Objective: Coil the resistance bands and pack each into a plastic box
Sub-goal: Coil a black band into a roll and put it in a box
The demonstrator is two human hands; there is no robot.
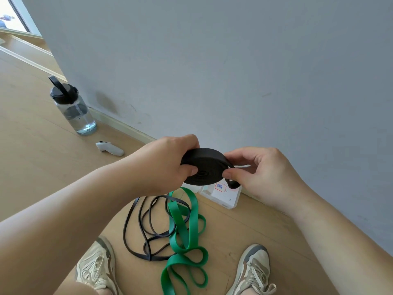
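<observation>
**A:** One band is wound and two lie loose on the floor. The black coil (204,169) is in the air between both hands, just above the plastic box (229,199) by the wall.

**B:** How is it gripped?

**A:** The left hand (168,165) clamps the roll, with the thumb on the near face and the fingers curled over the far edge. The right hand (263,177) pinches the rim, where the tail (234,184) hangs out below in a small loop.

**B:** So the tail is the risk?

**A:** I'd say so. Rubber wound that tight wants to spring open. If either grip eases before the roll sits inside the box, the outer turns could unwind and it won't fit.

**B:** And the box itself?

**A:** It's mostly hidden behind the coil, so I can't tell if a lid is on. It looks light, and a one-handed push might skid it.

**B:** What about the other bands?

**A:** The green band (185,231) and the thin dark band (146,226) lie tangled between the shoes. Lifting one may drag the other.
</observation>
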